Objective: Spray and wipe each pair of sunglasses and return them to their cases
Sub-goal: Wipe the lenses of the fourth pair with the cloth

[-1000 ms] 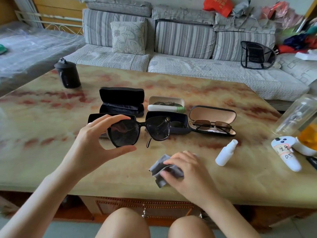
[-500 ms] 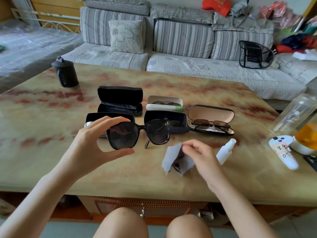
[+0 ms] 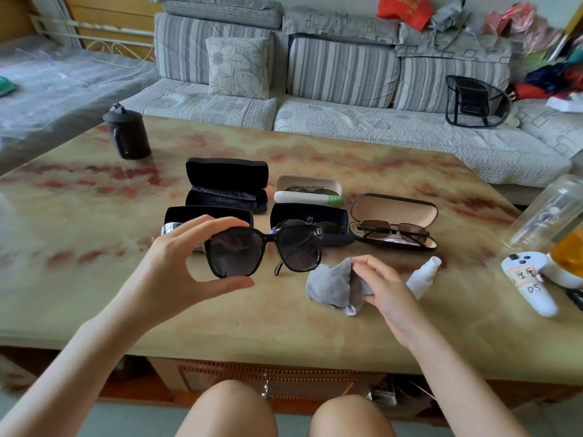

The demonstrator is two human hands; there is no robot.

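Observation:
My left hand (image 3: 176, 269) holds large black sunglasses (image 3: 265, 250) by the left lens rim, between thumb and fingers, above the marble table (image 3: 94, 279). My right hand (image 3: 383, 288) pinches a grey cleaning cloth (image 3: 331, 283), lifted just off the table to the right of the glasses. A small white spray bottle (image 3: 422, 275) lies behind that hand. Several open cases sit beyond: an empty black one (image 3: 227, 187), a white one (image 3: 307, 190) with glasses, a dark blue one (image 3: 310, 222) with glasses, and a tan-lined one (image 3: 394, 216) holding brown metal sunglasses (image 3: 394, 231). Another black case (image 3: 176, 216) lies behind my left hand.
A black lidded cup (image 3: 127, 135) stands at the table's far left. At the right edge are a clear bottle (image 3: 549, 212), a white controller (image 3: 530, 282) and an orange container (image 3: 571, 253). A grey sofa (image 3: 315, 89) runs behind the table. My knees show below the front edge.
My right hand picked the cloth up off the table and brought it up toward the sunglasses. My left hand kept the glasses nearly still.

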